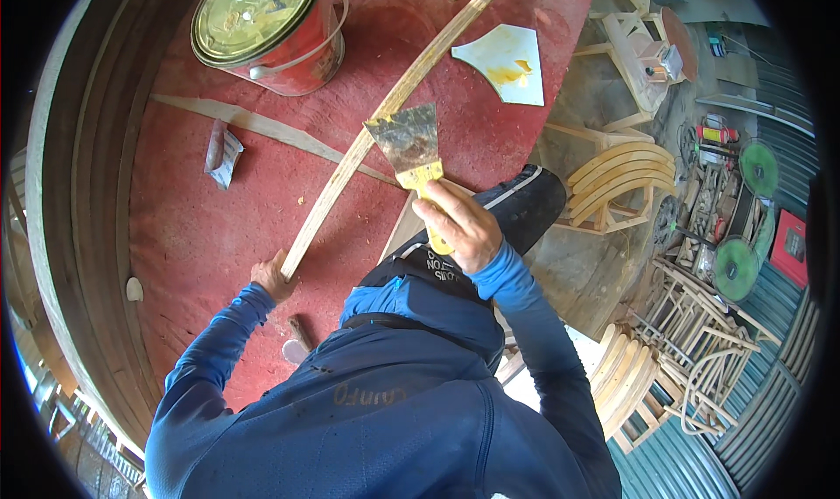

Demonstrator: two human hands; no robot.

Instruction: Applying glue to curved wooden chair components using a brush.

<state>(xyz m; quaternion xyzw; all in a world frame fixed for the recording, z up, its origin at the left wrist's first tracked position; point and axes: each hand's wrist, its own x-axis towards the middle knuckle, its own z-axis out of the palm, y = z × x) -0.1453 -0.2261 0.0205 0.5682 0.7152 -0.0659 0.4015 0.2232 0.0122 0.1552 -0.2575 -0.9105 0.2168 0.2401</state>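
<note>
My left hand (273, 277) is closed around the near end of a long, slightly curved wooden strip (337, 184), which runs up and away to the right over a red surface (236, 236). In my right hand (471, 229) is a putty knife (409, 140) with a yellow handle and a wide, stained blade. The blade points away from me, and its left corner overlaps the strip; whether it touches the wood I cannot tell. Right of the strip's far part lies a white flat piece (522, 48) with a yellow-brown smear of paste on it.
A red pail (302, 72) with a smeared lid stands at the far left. A thin wooden piece (254, 126) passes behind the strip, near a curled sheet (229, 159). Thick curved boards (92, 149) border the left. At right are curved wooden parts (621, 171) and green round things (758, 168).
</note>
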